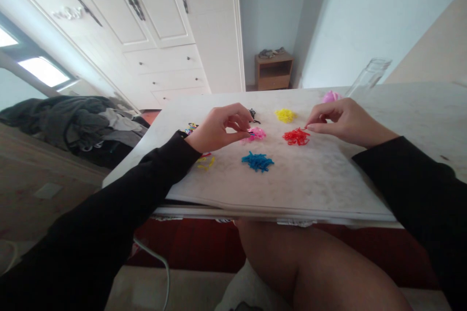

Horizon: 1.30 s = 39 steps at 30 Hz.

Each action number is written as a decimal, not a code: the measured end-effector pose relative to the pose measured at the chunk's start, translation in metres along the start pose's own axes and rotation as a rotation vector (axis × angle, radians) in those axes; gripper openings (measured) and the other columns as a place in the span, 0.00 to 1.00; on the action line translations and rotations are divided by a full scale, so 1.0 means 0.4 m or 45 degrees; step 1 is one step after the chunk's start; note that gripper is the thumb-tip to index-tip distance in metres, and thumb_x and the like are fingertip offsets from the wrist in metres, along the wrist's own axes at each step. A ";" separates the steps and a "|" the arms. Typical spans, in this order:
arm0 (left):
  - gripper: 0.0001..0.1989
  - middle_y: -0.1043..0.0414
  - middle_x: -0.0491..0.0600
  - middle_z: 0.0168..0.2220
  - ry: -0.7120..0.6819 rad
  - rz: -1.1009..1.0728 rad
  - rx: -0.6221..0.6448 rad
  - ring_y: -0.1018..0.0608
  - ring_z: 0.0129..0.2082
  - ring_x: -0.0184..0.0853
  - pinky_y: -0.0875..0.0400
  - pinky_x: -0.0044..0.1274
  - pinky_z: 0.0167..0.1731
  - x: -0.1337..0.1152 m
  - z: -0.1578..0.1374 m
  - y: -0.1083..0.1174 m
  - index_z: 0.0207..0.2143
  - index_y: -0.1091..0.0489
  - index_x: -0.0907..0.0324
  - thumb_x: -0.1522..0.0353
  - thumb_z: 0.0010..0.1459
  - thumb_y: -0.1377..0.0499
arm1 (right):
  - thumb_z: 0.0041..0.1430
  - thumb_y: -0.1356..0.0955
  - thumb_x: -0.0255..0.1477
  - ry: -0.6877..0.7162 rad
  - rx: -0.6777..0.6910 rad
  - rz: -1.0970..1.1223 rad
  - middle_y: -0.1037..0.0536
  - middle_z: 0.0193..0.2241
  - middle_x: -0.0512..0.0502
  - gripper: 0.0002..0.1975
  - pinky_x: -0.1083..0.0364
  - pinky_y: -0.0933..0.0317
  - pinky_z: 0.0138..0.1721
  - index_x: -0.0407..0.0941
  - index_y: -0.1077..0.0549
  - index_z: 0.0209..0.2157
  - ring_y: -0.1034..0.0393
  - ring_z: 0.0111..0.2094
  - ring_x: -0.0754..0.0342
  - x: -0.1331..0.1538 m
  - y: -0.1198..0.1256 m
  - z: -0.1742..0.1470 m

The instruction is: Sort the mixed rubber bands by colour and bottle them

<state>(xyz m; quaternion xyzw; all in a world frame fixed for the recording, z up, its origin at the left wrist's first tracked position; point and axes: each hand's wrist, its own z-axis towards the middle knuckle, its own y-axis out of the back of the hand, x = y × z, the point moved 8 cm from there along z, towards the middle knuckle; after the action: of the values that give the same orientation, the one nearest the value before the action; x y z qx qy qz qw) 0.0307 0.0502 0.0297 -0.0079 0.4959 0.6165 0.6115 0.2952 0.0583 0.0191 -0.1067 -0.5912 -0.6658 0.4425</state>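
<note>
Small rubber bands lie sorted by colour in loose piles on the white table (310, 180). My right hand (339, 119) pinches a red rubber band (305, 128) at the upper edge of the red pile (296, 137). Over the pink pile (259, 132), my left hand (226, 126) is curled, with a small dark-blue rubber band (251, 132) at its thumb tip. A black pile (252, 112) is partly hidden behind the left fingers. The blue pile (258, 161) lies nearer me, and the yellow pile (285, 115) farther back. Mixed bands (191, 128) show beside my left wrist.
A clear glass bottle (368, 77) and a pink object (331, 96) stand behind my right hand. Loose yellow bands (206, 163) lie by my left sleeve. Dark clothes (73, 126) are heaped left of the table. A white wardrobe (153, 9) rises behind.
</note>
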 end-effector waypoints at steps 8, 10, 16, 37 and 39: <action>0.14 0.21 0.49 0.36 0.018 -0.027 0.036 0.16 0.35 0.33 0.17 0.23 0.36 -0.009 0.001 -0.008 0.42 0.28 0.60 0.65 0.58 0.31 | 0.53 0.25 0.44 0.032 -0.008 -0.079 0.23 0.24 0.47 0.13 0.51 0.44 0.29 0.49 0.19 0.29 0.34 0.26 0.53 0.008 -0.015 0.006; 0.13 0.21 0.49 0.36 0.015 -0.047 0.038 0.16 0.36 0.33 0.17 0.23 0.36 -0.010 0.002 -0.011 0.42 0.28 0.60 0.65 0.58 0.31 | 0.54 0.25 0.42 0.064 -0.082 -0.103 0.23 0.26 0.46 0.11 0.50 0.42 0.30 0.49 0.20 0.28 0.33 0.28 0.51 0.028 -0.012 0.007; 0.12 0.22 0.48 0.35 -0.001 -0.111 0.065 0.17 0.36 0.31 0.18 0.20 0.36 -0.013 0.002 -0.020 0.42 0.28 0.60 0.70 0.57 0.32 | 0.55 0.26 0.38 0.228 -0.256 -0.196 0.21 0.29 0.46 0.08 0.48 0.39 0.35 0.50 0.22 0.27 0.31 0.32 0.48 0.119 -0.026 0.001; 0.16 0.24 0.49 0.38 -0.019 -0.032 -0.025 0.17 0.36 0.31 0.18 0.23 0.36 0.001 0.001 -0.007 0.41 0.27 0.60 0.59 0.59 0.30 | 0.60 0.29 0.28 0.724 0.042 -0.127 0.20 0.26 0.46 0.07 0.52 0.41 0.38 0.44 0.20 0.28 0.30 0.33 0.52 0.272 -0.195 0.080; 0.15 0.24 0.49 0.39 -0.039 -0.007 -0.063 0.18 0.36 0.31 0.18 0.22 0.35 -0.001 0.000 -0.001 0.40 0.27 0.60 0.59 0.59 0.30 | 0.59 0.29 0.28 0.694 0.041 -0.125 0.20 0.27 0.46 0.07 0.52 0.41 0.38 0.44 0.20 0.29 0.30 0.33 0.52 0.268 -0.191 0.077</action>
<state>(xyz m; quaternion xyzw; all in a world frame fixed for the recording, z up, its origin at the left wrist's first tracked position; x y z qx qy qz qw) 0.0309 0.0499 0.0297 -0.0149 0.4710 0.6270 0.6203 0.1660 0.0289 0.0463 0.1123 -0.4653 -0.6809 0.5543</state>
